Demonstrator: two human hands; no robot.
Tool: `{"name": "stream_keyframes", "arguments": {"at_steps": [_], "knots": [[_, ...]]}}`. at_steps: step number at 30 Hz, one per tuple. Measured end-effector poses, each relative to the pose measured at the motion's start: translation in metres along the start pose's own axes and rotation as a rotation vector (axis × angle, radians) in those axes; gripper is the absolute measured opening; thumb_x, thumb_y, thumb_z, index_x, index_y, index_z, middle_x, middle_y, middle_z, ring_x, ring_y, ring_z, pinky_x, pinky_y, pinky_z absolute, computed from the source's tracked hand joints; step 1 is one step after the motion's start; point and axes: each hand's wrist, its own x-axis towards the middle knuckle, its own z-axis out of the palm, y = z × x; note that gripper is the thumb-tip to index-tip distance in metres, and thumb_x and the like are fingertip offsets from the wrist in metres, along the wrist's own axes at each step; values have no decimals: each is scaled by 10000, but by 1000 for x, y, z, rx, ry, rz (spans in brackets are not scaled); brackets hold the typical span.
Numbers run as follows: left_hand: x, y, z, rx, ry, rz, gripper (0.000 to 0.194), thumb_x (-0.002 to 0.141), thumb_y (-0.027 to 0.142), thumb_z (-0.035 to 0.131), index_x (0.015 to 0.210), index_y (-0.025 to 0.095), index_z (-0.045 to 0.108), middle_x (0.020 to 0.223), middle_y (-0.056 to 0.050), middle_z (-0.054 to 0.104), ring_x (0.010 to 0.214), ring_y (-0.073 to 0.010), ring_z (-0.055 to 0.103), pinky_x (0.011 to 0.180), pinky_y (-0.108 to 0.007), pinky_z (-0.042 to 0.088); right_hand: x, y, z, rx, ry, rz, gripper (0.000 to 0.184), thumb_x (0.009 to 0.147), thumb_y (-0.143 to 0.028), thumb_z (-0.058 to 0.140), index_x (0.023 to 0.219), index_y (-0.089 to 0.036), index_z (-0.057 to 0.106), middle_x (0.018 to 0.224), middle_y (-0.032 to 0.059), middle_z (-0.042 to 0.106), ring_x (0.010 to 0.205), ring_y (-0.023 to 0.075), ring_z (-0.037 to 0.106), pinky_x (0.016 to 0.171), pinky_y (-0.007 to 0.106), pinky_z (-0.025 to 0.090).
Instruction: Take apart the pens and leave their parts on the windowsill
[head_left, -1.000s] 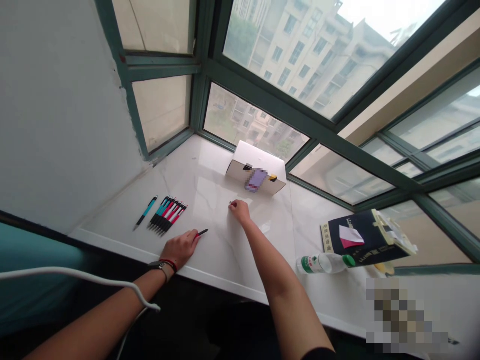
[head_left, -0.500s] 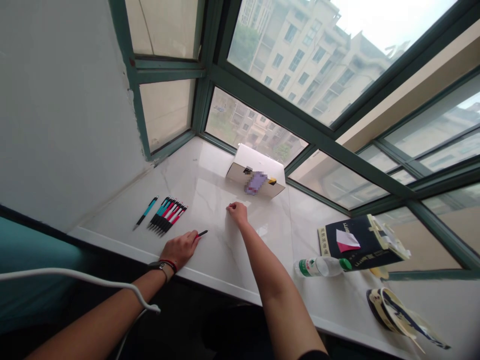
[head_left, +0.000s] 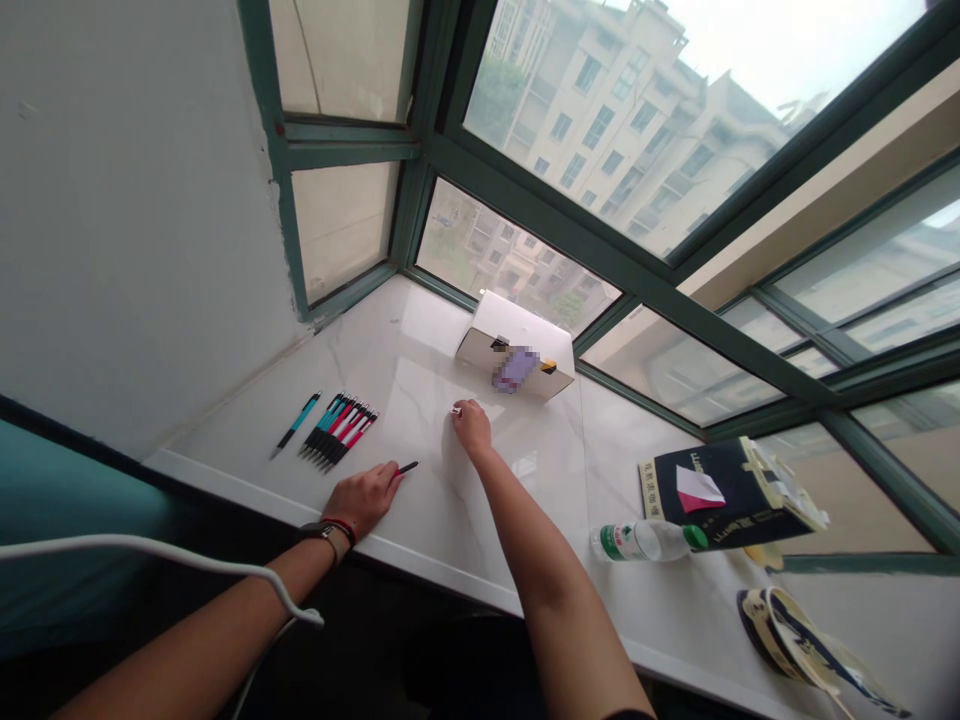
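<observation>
My left hand (head_left: 361,500) rests on the white counter near its front edge, closed around a red pen (head_left: 407,468) whose black end points right. Most of that pen is hidden by the fingers. My right hand (head_left: 472,430) is out over the counter in front of the white box, its fingertips pinched. A tiny pale bit shows at the fingertips, too small to name. Left of both hands, several pens (head_left: 339,430) in blue, red and white with black grips lie side by side. One blue pen (head_left: 297,424) lies apart from that row.
A white box (head_left: 517,335) stands by the window. On the right are a plastic bottle (head_left: 649,541) with a green cap lying on its side, a dark paper bag (head_left: 720,495) and a paper bowl (head_left: 780,635). A white cable (head_left: 150,547) crosses the lower left.
The right hand has shifted slightly left, fingers still pinched. The left hand keeps its hold on the pen and stays put. The view has tilted a little.
</observation>
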Motion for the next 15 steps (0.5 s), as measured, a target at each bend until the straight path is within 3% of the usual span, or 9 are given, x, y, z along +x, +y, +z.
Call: {"name": "stream_keyframes", "arguments": {"at_steps": [7,15], "knots": [[0,0,0,-40,-15,-17,379,992,475,308,992,258,619,913,-70,704,726,-208,650,572,-270,340,23,-9,-17,-256,-179,-59,252,928,-170,494,1052,-188,713,1145,137,612,922,223,633,760,296,449],[0,0,-1,-10,-7,-10,387,999,475,286,990,253,604,899,-69,699,731,-214,653,557,-271,319,27,-14,-14,-250,-351,-192,170,762,-105,636,877,-162,747,1006,147,695,894,249,646,747,300,458]]}}
